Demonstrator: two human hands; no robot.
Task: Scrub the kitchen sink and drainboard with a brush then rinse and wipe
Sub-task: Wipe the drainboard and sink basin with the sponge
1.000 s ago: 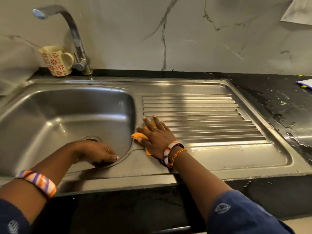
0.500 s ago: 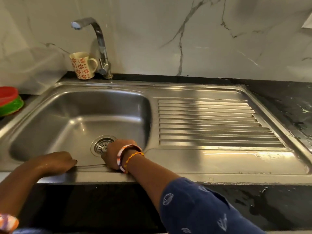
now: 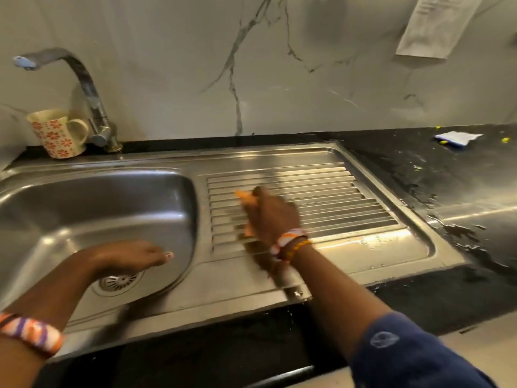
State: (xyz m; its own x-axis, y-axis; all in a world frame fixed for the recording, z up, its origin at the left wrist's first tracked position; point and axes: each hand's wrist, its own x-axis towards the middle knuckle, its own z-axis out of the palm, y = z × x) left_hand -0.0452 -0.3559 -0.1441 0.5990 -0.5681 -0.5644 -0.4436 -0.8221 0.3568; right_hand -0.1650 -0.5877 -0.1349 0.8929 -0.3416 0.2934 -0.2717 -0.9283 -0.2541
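Right hand (image 3: 270,217) on the ribbed drainboard (image 3: 335,203) with an orange cloth (image 3: 243,200); left hand (image 3: 131,256) inside the sink basin (image 3: 84,208).

The right hand is motion-blurred and lies over the cloth, which shows at its far and left edges; whether the fingers curl round it, cannot tell. The left hand's fingers are straight and relaxed, holding nothing, just above the round slotted drain (image 3: 119,281). Sink and drainboard are one brushed steel pressing, with parallel ridges and a wet sheen near the front. Behind stand a curved chrome tap (image 3: 89,99) and a flower-print mug (image 3: 57,134). The black counter (image 3: 447,175) is speckled and wet, against a veined marble wall (image 3: 251,79).
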